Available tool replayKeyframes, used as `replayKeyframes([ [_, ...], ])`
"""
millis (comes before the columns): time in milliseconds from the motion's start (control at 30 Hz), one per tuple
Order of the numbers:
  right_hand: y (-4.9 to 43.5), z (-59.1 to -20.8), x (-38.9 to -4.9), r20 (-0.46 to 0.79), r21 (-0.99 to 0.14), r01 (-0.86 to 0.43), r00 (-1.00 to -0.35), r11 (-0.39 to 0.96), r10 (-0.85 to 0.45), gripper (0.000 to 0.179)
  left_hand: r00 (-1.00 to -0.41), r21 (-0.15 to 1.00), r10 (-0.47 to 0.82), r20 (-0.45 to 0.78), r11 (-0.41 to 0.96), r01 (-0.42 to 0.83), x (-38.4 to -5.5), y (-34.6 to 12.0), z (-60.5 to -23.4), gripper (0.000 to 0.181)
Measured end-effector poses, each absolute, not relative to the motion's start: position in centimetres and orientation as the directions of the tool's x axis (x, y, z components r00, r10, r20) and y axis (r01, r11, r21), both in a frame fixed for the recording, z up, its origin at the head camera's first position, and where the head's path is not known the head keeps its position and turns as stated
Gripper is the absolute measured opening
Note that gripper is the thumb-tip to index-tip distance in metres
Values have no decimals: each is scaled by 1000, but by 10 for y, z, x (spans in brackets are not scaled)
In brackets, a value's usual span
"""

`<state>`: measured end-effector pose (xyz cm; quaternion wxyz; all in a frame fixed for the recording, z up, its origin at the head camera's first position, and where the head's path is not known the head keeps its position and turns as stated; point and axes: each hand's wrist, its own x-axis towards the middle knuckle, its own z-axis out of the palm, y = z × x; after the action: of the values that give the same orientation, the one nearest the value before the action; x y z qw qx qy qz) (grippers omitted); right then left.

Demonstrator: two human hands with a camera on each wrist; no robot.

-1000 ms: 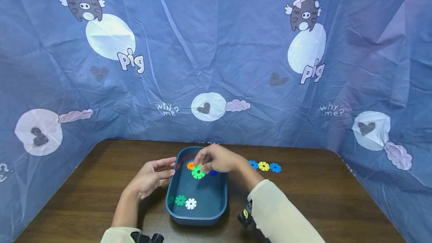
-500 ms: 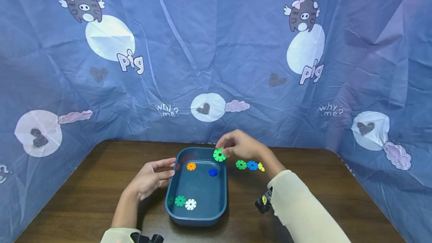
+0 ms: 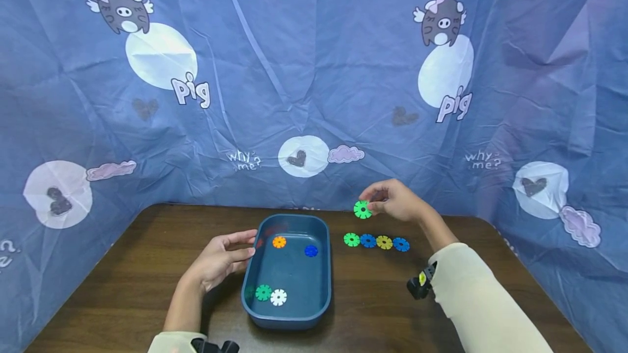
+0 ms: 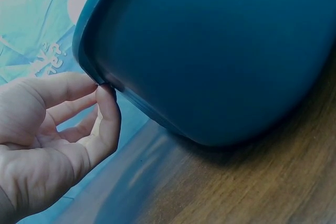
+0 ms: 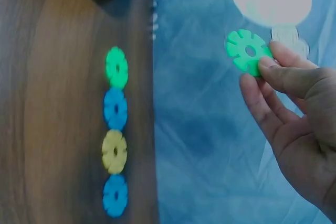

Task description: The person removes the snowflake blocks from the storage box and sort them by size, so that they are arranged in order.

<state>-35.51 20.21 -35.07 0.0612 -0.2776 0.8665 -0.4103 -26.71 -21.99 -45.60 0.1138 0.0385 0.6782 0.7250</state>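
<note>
My right hand [image 3: 398, 201] pinches a bright green notched plastic disc [image 5: 247, 51] between thumb and fingers, held up over the table's far edge. Below it on the table lies a row of similar discs: a green disc [image 3: 351, 239], a blue disc [image 3: 368, 241], a yellow disc [image 3: 384, 242] and another blue disc [image 3: 401, 244]. At the left side of a dark blue plastic bin [image 3: 287, 318], my left hand [image 3: 218, 261] pinches the rim with thumb and fingertips. Inside the bin sit an orange disc [image 3: 279, 242], a dark blue disc [image 3: 311, 251], a darker green disc [image 3: 263, 292] and a white disc [image 3: 278, 297].
The brown wooden table [image 3: 373, 309] carries the bin near its middle, with the disc row to the right. Behind its far edge hangs a blue printed curtain [image 3: 314, 102], which also runs along both sides.
My right hand has lifted the bright green disc out of the bin and carried it right and up, uncovering the row of discs. The left hand stays on the bin's rim.
</note>
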Motion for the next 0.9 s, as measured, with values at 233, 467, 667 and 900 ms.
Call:
replayKeyframes([
  [233, 241, -364, -358, 189, -709, -423, -885, 564, -426, 17, -972, 993, 215, -93, -56, -107, -266, -220, -456, 57],
  [467, 279, -388, -354, 179, -752, -362, -917, 551, -357, 22, -972, 993, 217, -89, -56, -104, -268, -219, -456, 56],
  [667, 305, -423, -349, 131, -863, -245, -953, 442, -273, 26, -973, 994, 213, -88, -47, -100, -268, -218, -456, 55],
  [900, 327, -459, -337, 40, -910, -114, -981, 399, -189, 29, -973, 993, 214, -92, -50, -105, -267, -219, -456, 55],
])
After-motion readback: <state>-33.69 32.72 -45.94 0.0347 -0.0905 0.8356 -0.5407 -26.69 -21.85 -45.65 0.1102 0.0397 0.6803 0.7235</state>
